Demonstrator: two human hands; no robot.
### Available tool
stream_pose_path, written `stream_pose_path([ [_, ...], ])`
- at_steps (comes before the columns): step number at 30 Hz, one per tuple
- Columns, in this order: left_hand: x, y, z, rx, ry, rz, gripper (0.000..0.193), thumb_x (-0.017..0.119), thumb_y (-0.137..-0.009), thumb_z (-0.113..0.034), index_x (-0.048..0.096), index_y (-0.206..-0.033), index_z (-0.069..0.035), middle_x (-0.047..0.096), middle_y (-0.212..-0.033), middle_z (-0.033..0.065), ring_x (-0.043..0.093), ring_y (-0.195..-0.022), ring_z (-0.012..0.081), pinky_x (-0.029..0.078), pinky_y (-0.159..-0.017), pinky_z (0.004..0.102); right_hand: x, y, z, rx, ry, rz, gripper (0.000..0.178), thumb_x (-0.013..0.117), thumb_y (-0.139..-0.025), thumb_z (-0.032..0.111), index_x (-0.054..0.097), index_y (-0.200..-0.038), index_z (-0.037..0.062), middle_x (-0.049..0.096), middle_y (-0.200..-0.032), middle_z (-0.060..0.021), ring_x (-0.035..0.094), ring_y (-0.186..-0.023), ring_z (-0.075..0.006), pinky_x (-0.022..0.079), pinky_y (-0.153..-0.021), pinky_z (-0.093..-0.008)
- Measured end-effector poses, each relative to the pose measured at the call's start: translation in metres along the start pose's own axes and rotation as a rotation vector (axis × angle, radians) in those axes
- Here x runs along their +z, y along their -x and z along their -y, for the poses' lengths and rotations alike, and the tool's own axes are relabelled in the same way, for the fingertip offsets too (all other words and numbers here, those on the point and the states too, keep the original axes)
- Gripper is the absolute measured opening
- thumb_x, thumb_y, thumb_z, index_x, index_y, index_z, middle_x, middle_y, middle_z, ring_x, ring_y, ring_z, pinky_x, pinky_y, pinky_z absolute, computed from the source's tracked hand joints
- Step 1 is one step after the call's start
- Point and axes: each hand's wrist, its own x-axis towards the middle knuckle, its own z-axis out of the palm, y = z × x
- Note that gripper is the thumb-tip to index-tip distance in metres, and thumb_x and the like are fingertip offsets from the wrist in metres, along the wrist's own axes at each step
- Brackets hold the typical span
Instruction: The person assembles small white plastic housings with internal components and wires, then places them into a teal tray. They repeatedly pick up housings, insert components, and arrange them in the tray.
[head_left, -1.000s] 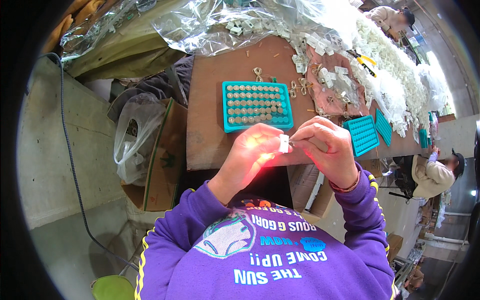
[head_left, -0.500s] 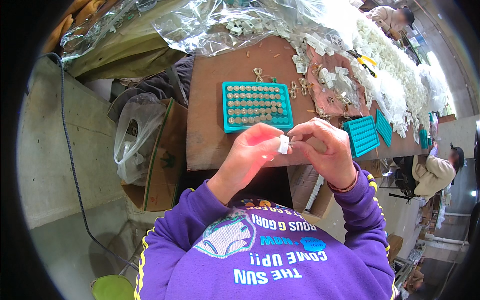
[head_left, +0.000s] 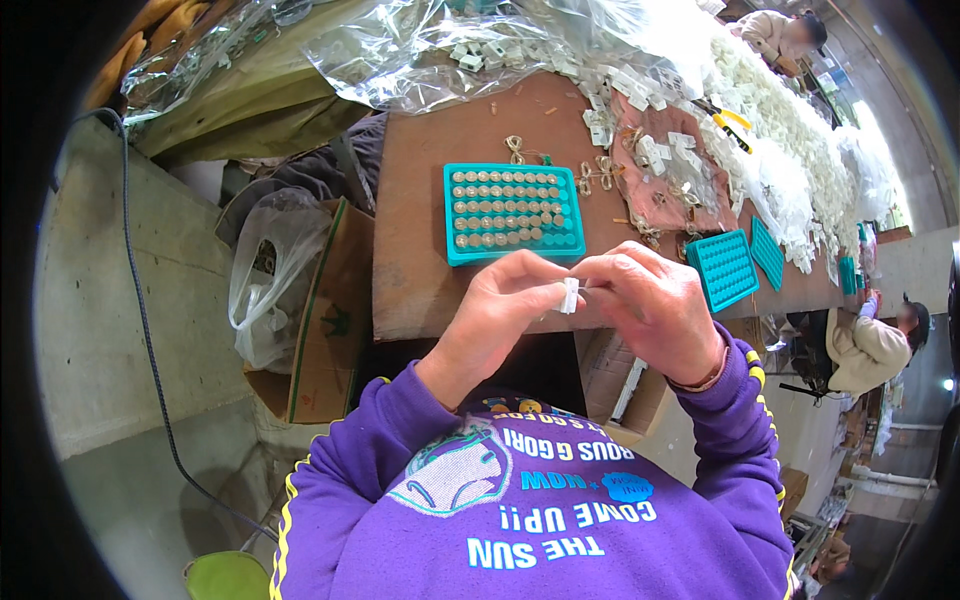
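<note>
Close in front of my body, my left hand [head_left: 490, 312] pinches a small white plastic housing [head_left: 570, 297] between thumb and fingers. My right hand [head_left: 655, 312] meets it from the other side, thumb and fingertips pressed together at the housing. Whatever those right fingertips grip is too small to make out. Just beyond both hands lies a teal tray [head_left: 451, 225] on the brown tabletop. Rows of round silvery discs [head_left: 505, 191] fill most of its pockets; some pockets at the lower right hold no disc.
Two more teal trays, one nearer [head_left: 723, 272] and one behind [head_left: 768, 252], lie at the right. A pink cloth [head_left: 640, 200] bears white housings, beside yellow-handled pliers [head_left: 735, 125]. Clear plastic sheeting [head_left: 400, 60] covers the back. A cardboard box [head_left: 330, 320] stands left. Co-workers [head_left: 868, 345] sit at right.
The white housing has turned slightly in my left fingers. My right hand has rolled over and moved closer, its fingers now more closed around the housing's side.
</note>
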Motion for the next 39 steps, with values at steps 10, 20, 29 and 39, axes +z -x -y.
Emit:
stream_pose_path([
  [10, -0.0007, 0.001, -0.0018, -0.031, 0.031, 0.004, 0.019, 0.061, -0.093, -0.01, 0.06, -0.109, 0.001, 0.067, -0.104, 0.0128, 0.065, -0.099, 0.0181, 0.051, -0.09, 0.0317, 0.0031, 0.0008, -0.0036, 0.016, -0.03, -0.053, 0.021, 0.064, -0.08, -0.003, 0.065, -0.099, 0.0059, 0.059, -0.076, -0.0095, 0.062, -0.065, -0.0262, 0.05, -0.057, -0.034],
  [20, -0.0032, 0.0006, -0.0006, -0.054, 0.062, 0.011, 0.022, 0.06, -0.094, -0.01, 0.06, -0.113, 0.0, 0.066, -0.106, 0.0114, 0.065, -0.101, 0.0193, 0.05, -0.091, 0.0321, 0.0034, 0.002, -0.0056, 0.012, -0.034, -0.063, 0.02, 0.066, -0.08, -0.001, 0.065, -0.099, 0.006, 0.059, -0.076, -0.0094, 0.061, -0.065, -0.0262, 0.05, -0.056, -0.0341],
  [29, -0.0041, 0.0, 0.0013, 0.003, 0.042, 0.063, 0.019, 0.058, -0.097, -0.01, 0.059, -0.113, -0.001, 0.065, -0.106, 0.0101, 0.064, -0.1, 0.0202, 0.049, -0.087, 0.0322, 0.0002, 0.0003, -0.0036, 0.004, -0.013, -0.002, 0.028, 0.067, -0.079, 0.0, 0.064, -0.105, 0.0072, 0.058, -0.079, -0.0089, 0.062, -0.067, -0.0267, 0.05, -0.057, -0.0345],
  [39, -0.0007, -0.0003, 0.0045, -0.016, -0.168, -0.037, 0.016, 0.065, -0.093, -0.012, 0.065, -0.104, -0.002, 0.067, -0.098, 0.0053, 0.063, -0.094, 0.0117, 0.047, -0.085, 0.0257, 0.002, -0.001, 0.0013, -0.028, 0.083, 0.122, 0.036, 0.066, -0.074, -0.004, 0.064, -0.108, 0.0078, 0.061, -0.082, -0.0087, 0.064, -0.07, -0.0272, 0.052, -0.06, -0.0336],
])
